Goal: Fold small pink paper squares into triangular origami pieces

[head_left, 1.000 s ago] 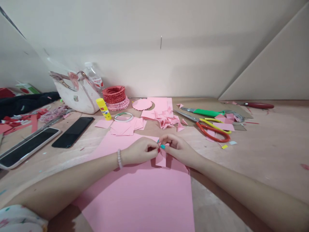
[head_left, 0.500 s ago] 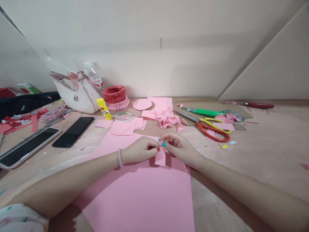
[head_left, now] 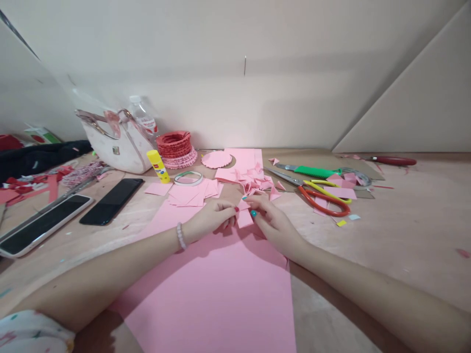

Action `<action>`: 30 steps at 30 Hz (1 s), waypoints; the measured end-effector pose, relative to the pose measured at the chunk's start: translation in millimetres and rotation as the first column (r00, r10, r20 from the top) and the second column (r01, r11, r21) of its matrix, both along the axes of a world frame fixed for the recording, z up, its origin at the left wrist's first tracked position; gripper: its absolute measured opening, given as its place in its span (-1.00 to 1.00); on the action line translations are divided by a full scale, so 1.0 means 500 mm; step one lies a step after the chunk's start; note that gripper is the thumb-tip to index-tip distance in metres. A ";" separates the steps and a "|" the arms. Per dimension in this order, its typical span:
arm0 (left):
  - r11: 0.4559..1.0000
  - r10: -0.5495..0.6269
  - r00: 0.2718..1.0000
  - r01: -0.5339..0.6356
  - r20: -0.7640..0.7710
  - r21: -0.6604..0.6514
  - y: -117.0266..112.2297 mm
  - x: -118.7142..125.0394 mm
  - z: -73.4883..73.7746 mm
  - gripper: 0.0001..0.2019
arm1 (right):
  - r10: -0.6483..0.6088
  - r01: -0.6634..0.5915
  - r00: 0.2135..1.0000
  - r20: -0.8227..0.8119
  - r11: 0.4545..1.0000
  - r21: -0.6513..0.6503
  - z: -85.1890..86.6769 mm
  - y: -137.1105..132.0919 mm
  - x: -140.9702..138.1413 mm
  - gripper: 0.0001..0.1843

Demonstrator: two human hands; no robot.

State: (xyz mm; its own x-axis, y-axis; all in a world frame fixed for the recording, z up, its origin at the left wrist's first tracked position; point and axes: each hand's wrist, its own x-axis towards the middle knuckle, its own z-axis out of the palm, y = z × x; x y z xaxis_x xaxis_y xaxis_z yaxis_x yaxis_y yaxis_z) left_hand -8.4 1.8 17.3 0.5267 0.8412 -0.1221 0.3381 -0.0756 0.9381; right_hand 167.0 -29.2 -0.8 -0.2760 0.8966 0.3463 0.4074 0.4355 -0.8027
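Note:
A small pink paper piece point(head_left: 245, 219), partly folded near its top, is held between my two hands above a large pink paper sheet point(head_left: 221, 294). My left hand point(head_left: 209, 219) is closed, pinching the piece's left edge between thumb and curled fingers. On the other side, my right hand point(head_left: 275, 225) has its index fingertip at the top of the piece and its thumb by the right edge. Just beyond lie folded pink paper points point(head_left: 257, 180) in a heap and a pile of pink paper squares point(head_left: 191, 193).
Orange-and-yellow-handled scissors point(head_left: 324, 201) and green-handled scissors point(head_left: 316, 171) lie at the right. Leftward are a glue stick point(head_left: 158, 166), a tape roll point(head_left: 188, 178), two phones point(head_left: 112, 202), a white handbag point(head_left: 117, 147) and a bottle point(head_left: 144, 117). Scalloped paper rings point(head_left: 174, 147) are stacked near the wall.
Both hands have lifted the paper piece slightly away from me. My left thumb has shifted to its upper left edge, and the piece's top now shows more.

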 end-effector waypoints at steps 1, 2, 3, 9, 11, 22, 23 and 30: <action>1.000 0.018 1.000 -0.018 0.013 -0.007 0.002 0.000 -0.001 -0.72 | 0.020 -0.020 0.999 0.043 1.000 0.018 -0.002 -0.002 -0.001 -0.54; 1.000 0.023 0.999 -0.023 0.023 -0.015 0.003 0.000 -0.001 -0.71 | 0.034 -0.037 0.996 0.087 0.999 0.034 -0.004 -0.003 -0.002 -0.54; 1.000 0.016 0.999 -0.016 0.034 -0.020 0.003 0.000 -0.001 -0.71 | 0.040 -0.047 0.991 0.126 0.997 0.055 -0.004 -0.005 -0.002 -0.58; 0.986 -0.153 0.987 0.156 0.055 -0.056 0.002 -0.007 0.001 -0.77 | 0.016 -0.040 0.984 0.175 0.990 0.137 0.013 -0.013 -0.008 -0.86; 0.979 -0.182 0.982 0.186 0.051 -0.084 0.001 -0.007 0.000 -0.80 | 0.004 -0.023 0.984 0.178 0.994 0.104 0.018 -0.016 -0.008 -0.89; 0.979 -0.183 0.983 0.182 -0.013 -0.090 -0.011 -0.004 0.013 -0.87 | -0.091 0.087 0.982 0.166 0.996 0.028 0.005 -0.014 -0.010 -0.89; 0.979 -0.182 0.983 0.180 -0.014 -0.092 -0.011 -0.003 0.014 -0.87 | -0.093 0.092 0.985 0.145 0.996 0.017 0.004 -0.014 -0.011 -0.89; 0.977 -0.194 0.981 0.192 -0.016 -0.089 -0.014 -0.002 0.014 -0.84 | -0.082 0.087 0.994 0.070 0.994 -0.070 0.005 -0.015 -0.012 -0.88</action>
State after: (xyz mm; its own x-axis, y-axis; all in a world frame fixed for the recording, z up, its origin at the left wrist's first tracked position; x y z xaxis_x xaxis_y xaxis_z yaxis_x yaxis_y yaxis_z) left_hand -9.2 -5.1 24.3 0.6741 0.7096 -0.2048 0.3483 -0.0608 0.9354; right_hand 160.9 -37.0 1.5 -0.2187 0.9397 0.2628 0.4938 0.3389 -0.8008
